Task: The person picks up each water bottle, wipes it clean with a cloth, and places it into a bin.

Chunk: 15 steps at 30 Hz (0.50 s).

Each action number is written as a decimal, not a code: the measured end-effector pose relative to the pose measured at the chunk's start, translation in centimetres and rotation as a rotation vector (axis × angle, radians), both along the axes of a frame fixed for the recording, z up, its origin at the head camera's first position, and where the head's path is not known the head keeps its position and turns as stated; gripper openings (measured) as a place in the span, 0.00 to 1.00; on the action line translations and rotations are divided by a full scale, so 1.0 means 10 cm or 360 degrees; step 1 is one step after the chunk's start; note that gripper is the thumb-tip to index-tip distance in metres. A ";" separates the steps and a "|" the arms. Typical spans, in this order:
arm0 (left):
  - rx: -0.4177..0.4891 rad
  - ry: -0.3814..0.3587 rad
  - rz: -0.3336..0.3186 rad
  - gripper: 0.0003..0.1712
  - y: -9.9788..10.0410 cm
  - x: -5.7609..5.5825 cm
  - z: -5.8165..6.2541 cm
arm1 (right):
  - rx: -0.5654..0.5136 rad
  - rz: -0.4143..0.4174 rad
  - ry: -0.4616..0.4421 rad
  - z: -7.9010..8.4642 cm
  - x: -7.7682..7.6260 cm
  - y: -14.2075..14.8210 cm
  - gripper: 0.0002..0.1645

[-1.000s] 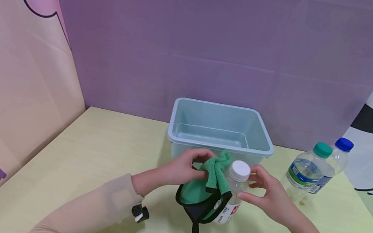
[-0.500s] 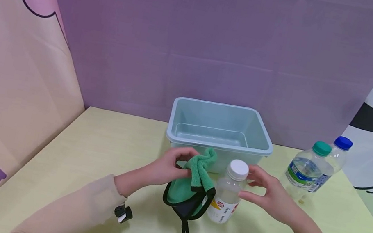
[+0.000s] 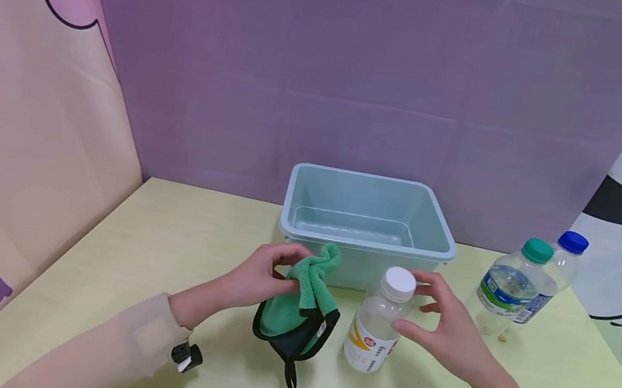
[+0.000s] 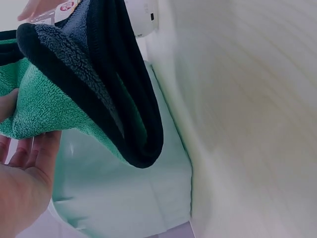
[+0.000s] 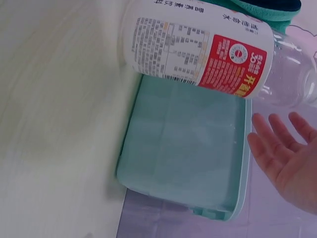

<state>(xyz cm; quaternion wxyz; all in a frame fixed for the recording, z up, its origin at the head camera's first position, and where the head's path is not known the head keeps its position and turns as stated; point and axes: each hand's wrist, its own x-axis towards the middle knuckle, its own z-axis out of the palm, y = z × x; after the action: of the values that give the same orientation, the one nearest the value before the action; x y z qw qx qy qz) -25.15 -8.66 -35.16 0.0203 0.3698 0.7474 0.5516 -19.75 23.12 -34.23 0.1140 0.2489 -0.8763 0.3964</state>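
Observation:
My left hand pinches a green towel with a black border and a dark underside; its hanging loop dangles near the table. To the right stands a clear plastic bottle, upright, with a white cap and a white label. My right hand is beside the bottle, fingers and thumb spread around its right side. In the right wrist view, the visible fingers are apart from the bottle; the thumb is hidden there. In the left wrist view, the towel hangs between my thumb and fingers.
A light blue plastic bin stands behind the hands, against the purple backdrop. Two more bottles, one with a green cap and one with a blue cap, stand at the right of the pale table.
My left hand has carried the towel leftward, away from the bottle, so more of the bottle's label shows. The bottle and my right hand have shifted only slightly.

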 end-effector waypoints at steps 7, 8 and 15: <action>-0.0005 -0.0008 0.0013 0.15 -0.04 -0.03 -0.03 | 0.0024 -0.0081 0.0028 0.00 0.04 -0.08 0.38; -0.0007 -0.0007 0.0014 0.15 -0.04 -0.03 -0.04 | 0.0035 -0.0081 0.0035 0.00 0.04 -0.08 0.38; -0.0018 0.0013 0.0023 0.15 -0.07 -0.04 -0.05 | 0.0047 0.0046 0.0084 0.02 0.03 -0.05 0.34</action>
<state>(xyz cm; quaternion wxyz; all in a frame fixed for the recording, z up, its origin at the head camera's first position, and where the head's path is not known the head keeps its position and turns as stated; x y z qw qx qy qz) -25.51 -9.38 -35.69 0.0152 0.3665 0.7534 0.5458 -19.50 22.60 -34.08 0.1276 0.2734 -0.8751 0.3783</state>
